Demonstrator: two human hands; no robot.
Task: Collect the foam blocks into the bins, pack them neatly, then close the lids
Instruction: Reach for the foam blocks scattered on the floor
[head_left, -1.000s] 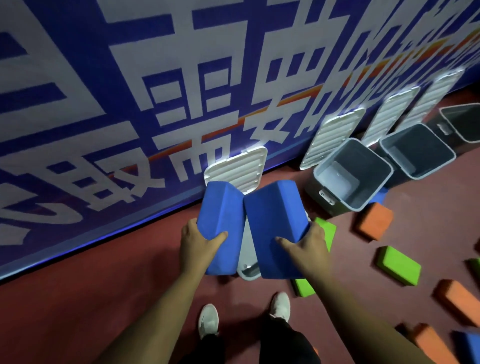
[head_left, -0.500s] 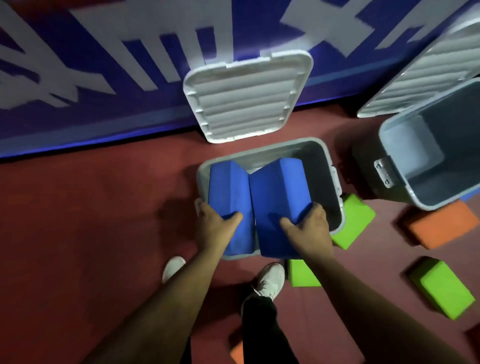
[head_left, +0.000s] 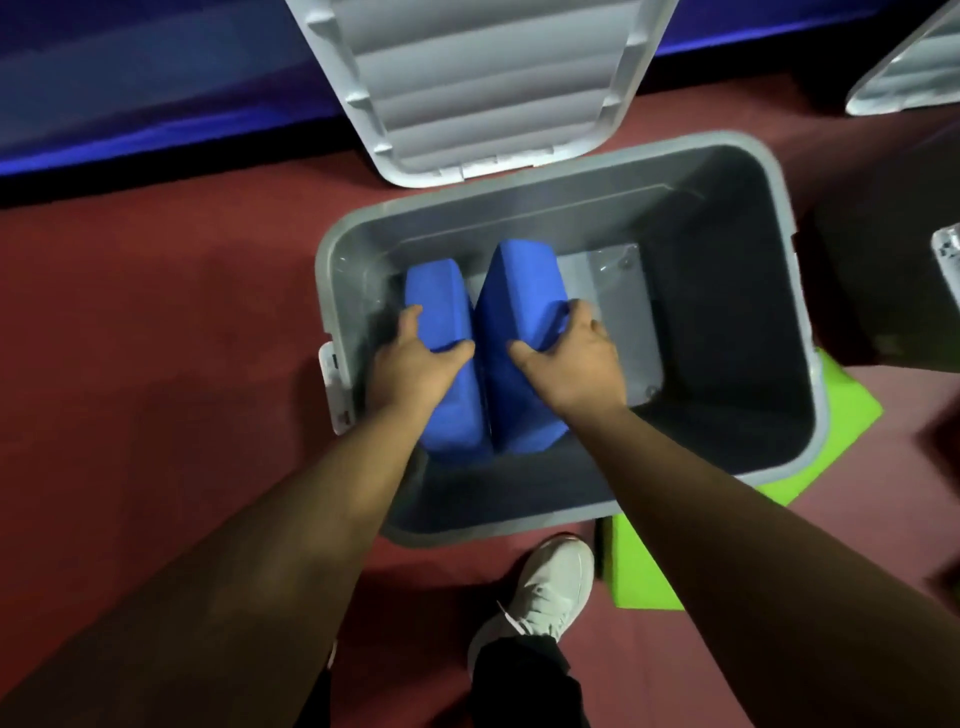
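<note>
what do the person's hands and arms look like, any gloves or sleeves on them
Both hands are bare: the left hand and the right hand wear no gloves, and no ring, watch or band shows at either wrist. The left forearm and right forearm are uncovered down to the picture's edge, with no sleeve in view.
</note>
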